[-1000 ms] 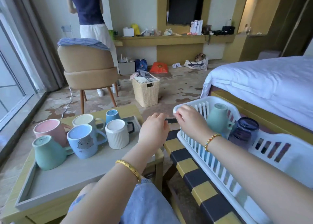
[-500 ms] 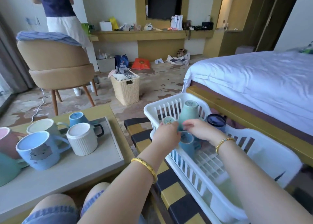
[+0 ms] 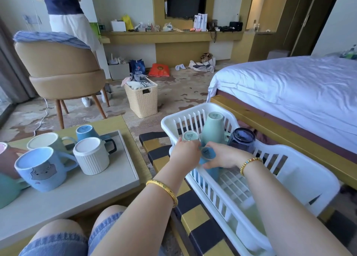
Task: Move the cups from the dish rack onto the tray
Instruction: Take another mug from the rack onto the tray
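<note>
The white dish rack sits on a yellow-and-black bench, right of centre. Upside down inside it are a tall mint cup, a small pale cup, a blue cup and a dark purple glass cup. My left hand curls round the small pale cup from the near side. My right hand grips the blue cup, thumb above and fingers below. The grey tray lies on the low table at left and holds several cups, among them a blue cat mug and a white ribbed mug.
A bed runs along the right behind the rack. A wicker basket and a tan chair stand on the floor beyond the table. A person stands at the back left. My knees are at the bottom edge.
Both hands have moved from the rack's near corner into the rack and closed on two cups. The camera has turned right, sliding the tray toward the left edge.
</note>
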A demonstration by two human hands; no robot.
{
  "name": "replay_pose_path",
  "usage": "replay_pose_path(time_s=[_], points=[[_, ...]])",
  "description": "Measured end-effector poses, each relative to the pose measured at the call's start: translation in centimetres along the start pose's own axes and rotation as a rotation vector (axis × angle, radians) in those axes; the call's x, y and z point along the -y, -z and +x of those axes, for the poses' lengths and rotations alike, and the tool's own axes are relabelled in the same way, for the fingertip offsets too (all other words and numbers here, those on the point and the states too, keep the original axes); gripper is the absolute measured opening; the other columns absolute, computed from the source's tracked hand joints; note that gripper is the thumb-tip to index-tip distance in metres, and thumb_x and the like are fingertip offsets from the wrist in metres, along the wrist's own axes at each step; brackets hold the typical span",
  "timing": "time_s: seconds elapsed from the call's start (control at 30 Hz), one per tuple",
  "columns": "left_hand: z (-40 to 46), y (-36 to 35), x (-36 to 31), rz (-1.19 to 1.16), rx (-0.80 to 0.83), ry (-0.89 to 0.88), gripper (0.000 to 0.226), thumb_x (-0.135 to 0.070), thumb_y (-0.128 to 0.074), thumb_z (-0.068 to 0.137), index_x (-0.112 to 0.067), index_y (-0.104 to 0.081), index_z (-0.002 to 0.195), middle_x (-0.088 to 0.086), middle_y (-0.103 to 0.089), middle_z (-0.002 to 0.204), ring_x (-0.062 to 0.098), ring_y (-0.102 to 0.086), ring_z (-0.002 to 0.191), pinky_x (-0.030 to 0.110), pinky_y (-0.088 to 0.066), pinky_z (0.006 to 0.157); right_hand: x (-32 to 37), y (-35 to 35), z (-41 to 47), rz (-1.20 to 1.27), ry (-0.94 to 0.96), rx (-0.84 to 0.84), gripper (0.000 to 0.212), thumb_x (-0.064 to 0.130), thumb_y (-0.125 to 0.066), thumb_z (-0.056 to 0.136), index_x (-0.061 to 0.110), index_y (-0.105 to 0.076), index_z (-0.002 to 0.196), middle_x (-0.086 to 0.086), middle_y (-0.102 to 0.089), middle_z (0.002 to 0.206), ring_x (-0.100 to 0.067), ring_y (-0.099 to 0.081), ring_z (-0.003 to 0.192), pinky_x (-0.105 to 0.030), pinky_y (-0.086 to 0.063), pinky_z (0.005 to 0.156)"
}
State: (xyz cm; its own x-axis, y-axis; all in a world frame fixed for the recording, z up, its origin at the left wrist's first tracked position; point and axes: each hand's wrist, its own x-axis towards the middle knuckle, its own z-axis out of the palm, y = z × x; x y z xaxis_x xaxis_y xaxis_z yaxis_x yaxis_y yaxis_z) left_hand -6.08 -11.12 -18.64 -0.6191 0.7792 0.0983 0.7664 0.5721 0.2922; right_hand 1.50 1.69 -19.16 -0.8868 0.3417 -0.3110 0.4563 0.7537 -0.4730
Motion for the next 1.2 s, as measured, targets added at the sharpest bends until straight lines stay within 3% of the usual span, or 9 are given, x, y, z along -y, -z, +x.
replay_pose_path(time_s=[0.13,0.27,0.33,0.4,0.57,0.67,0.8,0.97,1.2], points=[[-0.4,0.2,-0.1,-0.011,0.013,-0.011,0.037,-0.007,-0.03,0.093,-0.011,-0.053,0.121,0.014,-0.065,0.11,0.03,-0.055,0.109,0.033,-0.008,0.116,-0.3,0.8,-0.3,0.07,0.036,-0.038,0.044,0.058,-0.07,0.062,0.028,-0.049,0.087,-0.001,-0.061,0.096,-0.024,-0.062,0.09,-0.044,-0.051,0.077],[-1.0,0.8,-0.4,-0.132,0.067,0.045,0.035,-0.01,-0.031,0.092,-0.008,-0.045,0.124,0.017,-0.056,0.124,0.032,-0.046,0.117,0.038,-0.025,0.108,0.2,2.5,-1.2,0.253,0.093,-0.132,0.057,0.06,-0.069,0.061,0.028,-0.053,0.104,0.002,-0.065,0.106,-0.018,-0.063,0.099,-0.045,-0.051,0.088],[-1.5,1.8,-0.3,-0.301,0.118,0.06,0.042,-0.013,-0.036,0.091,-0.011,-0.037,0.133,0.017,-0.052,0.128,0.035,-0.049,0.114,0.036,-0.04,0.092,0.6,3.2,-1.7,0.283,0.096,-0.223,0.061,0.061,-0.068,0.065,0.03,-0.05,0.115,0.007,-0.061,0.114,-0.014,-0.059,0.102,-0.038,-0.05,0.089],[-2.2,3.0,0.0,-0.44,0.114,0.03,0.054,-0.015,-0.044,0.089,-0.018,-0.029,0.141,0.011,-0.049,0.134,0.031,-0.053,0.111,0.028,-0.041,0.079,1.6,3.9,-2.2,0.348,0.12,-0.316,0.064,0.058,-0.068,0.069,0.03,-0.047,0.123,0.007,-0.058,0.119,-0.014,-0.057,0.104,-0.036,-0.05,0.087],[-4.1,6.0,1.2,-0.556,-0.131,-0.063,0.065,-0.03,-0.063,0.084,-0.019,-0.03,0.139,0.001,-0.051,0.132,0.02,-0.051,0.117,0.024,-0.039,0.086,7.2,4.9,-3.3,0.407,0.308,-0.508,0.044,0.047,-0.07,0.074,0.03,-0.05,0.108,0.014,-0.062,0.102,-0.002,-0.058,0.092,-0.024,-0.045,0.071],[-5.0,8.3,2.7,-0.696,-0.36,0.003,0.068,-0.033,-0.07,0.078,-0.017,-0.036,0.135,0.003,-0.054,0.128,0.019,-0.052,0.117,0.035,-0.046,0.095,11.9,4.4,-3.7,0.443,0.421,-0.539,0.04,0.048,-0.068,0.076,0.034,-0.048,0.107,0.023,-0.058,0.096,0.007,-0.054,0.087,-0.02,-0.042,0.066],[-7.6,10.0,7.1,-0.633,-0.546,0.087,0.067,-0.031,-0.074,0.073,-0.019,-0.04,0.129,0.001,-0.057,0.123,0.017,-0.052,0.114,0.029,-0.045,0.091,18.1,1.6,-3.2,0.462,0.552,-0.454,0.04,0.044,-0.068,0.078,0.033,-0.047,0.109,0.026,-0.055,0.095,0.018,-0.053,0.083,-0.009,-0.041,0.064],[-13.7,9.9,15.5,-0.548,-0.651,0.286,0.07,-0.03,-0.076,0.072,-0.019,-0.04,0.131,-0.001,-0.054,0.128,0.015,-0.05,0.118,0.029,-0.042,0.097,25.5,-6.0,-1.1,0.573,0.657,-0.213,0.046,0.037,-0.068,0.081,0.025,-0.046,0.119,0.013,-0.058,0.11,-0.005,-0.055,0.106,-0.022,-0.046,0.087],[-22.4,9.1,26.8,-0.495,-0.665,0.594,0.057,-0.018,-0.071,0.074,-0.017,-0.047,0.125,0.006,-0.061,0.119,0.024,-0.056,0.112,0.037,-0.045,0.095,35.1,-17.9,0.8,0.473,0.714,0.039,0.06,0.04,-0.071,0.078,0.021,-0.043,0.127,0.003,-0.058,0.124,-0.012,-0.053,0.116,-0.027,-0.042,0.097]])
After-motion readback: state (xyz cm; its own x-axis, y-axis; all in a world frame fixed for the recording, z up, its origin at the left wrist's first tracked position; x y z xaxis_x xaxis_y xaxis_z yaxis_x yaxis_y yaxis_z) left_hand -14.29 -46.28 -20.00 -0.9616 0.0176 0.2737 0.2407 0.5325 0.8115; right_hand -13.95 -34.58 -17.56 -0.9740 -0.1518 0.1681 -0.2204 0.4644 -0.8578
